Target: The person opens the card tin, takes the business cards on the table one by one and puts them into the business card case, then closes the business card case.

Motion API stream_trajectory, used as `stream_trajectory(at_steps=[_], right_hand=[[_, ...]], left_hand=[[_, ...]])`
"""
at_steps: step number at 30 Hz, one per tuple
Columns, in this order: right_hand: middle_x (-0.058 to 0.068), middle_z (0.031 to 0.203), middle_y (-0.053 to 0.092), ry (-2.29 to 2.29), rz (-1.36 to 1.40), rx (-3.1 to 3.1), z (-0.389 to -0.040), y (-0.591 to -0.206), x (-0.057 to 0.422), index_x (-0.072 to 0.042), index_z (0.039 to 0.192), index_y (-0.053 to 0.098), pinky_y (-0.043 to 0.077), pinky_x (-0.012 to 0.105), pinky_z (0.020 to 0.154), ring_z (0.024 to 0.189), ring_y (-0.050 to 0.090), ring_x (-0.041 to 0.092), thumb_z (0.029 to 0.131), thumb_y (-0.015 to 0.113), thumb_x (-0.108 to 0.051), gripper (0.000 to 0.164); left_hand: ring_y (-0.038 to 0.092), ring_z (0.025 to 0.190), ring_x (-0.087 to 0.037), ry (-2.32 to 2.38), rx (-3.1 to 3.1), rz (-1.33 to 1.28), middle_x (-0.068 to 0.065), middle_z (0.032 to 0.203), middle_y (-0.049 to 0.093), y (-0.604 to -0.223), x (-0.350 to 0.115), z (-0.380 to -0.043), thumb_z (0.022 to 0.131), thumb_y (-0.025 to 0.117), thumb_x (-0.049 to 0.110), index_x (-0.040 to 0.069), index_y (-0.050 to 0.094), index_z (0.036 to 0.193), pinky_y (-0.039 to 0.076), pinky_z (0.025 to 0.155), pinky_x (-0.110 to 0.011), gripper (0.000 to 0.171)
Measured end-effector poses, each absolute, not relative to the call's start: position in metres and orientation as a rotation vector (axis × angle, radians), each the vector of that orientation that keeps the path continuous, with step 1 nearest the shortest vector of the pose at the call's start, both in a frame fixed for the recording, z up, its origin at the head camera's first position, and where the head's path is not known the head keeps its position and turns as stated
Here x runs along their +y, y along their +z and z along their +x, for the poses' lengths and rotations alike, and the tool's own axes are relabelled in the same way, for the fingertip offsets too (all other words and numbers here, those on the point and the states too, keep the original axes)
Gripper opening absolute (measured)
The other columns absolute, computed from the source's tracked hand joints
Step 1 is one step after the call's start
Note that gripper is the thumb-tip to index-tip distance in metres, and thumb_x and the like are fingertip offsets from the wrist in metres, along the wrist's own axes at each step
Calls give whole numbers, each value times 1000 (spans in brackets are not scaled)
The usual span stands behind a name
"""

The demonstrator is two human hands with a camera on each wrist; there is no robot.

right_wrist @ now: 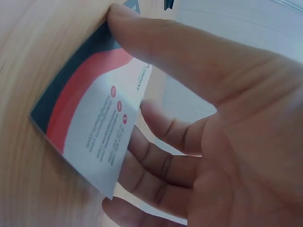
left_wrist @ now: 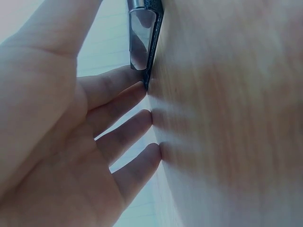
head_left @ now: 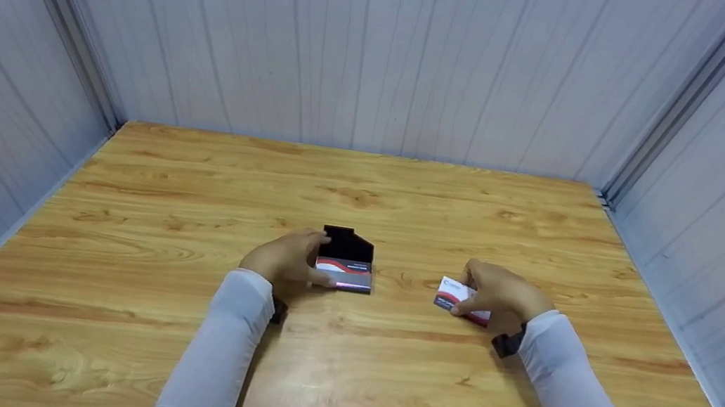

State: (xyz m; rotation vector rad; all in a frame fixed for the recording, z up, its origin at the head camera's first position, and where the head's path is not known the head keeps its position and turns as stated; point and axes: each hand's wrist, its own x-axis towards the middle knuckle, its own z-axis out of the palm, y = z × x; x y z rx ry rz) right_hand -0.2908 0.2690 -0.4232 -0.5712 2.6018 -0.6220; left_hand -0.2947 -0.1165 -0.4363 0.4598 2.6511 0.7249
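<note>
A black card case (head_left: 348,245) lies with its lid folded back on the table, and a business card with a red and white wave (head_left: 353,270) shows in its near half. Around the case's left end my left hand (head_left: 287,257) holds it, thumb at the near edge and forefinger by the lid. The left wrist view has the case's metallic edge (left_wrist: 139,40) at the forefinger, the other fingertips on the wood. To the right, my right hand (head_left: 502,294) pinches a white, red and dark grey business card (right_wrist: 90,104), tilted, thumb along its dark edge.
The wood-grain table (head_left: 174,333) reaches back to a pale panelled wall (head_left: 383,57). Similar panels stand along its left and right sides. A dark wrist mount (head_left: 507,343) sits under the right wrist.
</note>
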Motion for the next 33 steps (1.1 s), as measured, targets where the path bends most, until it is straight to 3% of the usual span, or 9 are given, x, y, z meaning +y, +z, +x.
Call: stream_trajectory(at_steps=[9, 21, 33], right_hand=[[11, 107, 58, -711, -674, 2572, -293, -427, 270, -2, 111, 54, 45, 43, 82, 93, 53, 24, 84, 84, -20, 44], [15, 113, 63, -705, -668, 2595, -295, -428, 273, -5, 119, 57, 49, 49, 87, 99, 60, 28, 86, 83, -24, 45], [20, 121, 63, -599, -780, 2645, -294, -424, 275, -12, 133, 60, 47, 53, 90, 101, 58, 29, 98, 64, -10, 35]], left_hand=[[22, 149, -29, 731, 2646, 470, -9, 163, 26, -437, -117, -295, 84, 79, 51, 15, 32, 158, 26, 117, -49, 95], [23, 149, -27, 748, 2661, 445, -5, 163, 27, -438, -118, -293, 82, 80, 53, 19, 34, 158, 26, 117, -49, 95], [23, 149, -29, 737, 2664, 441, -6, 163, 27, -437, -118, -293, 83, 80, 51, 18, 34, 158, 27, 117, -49, 94]])
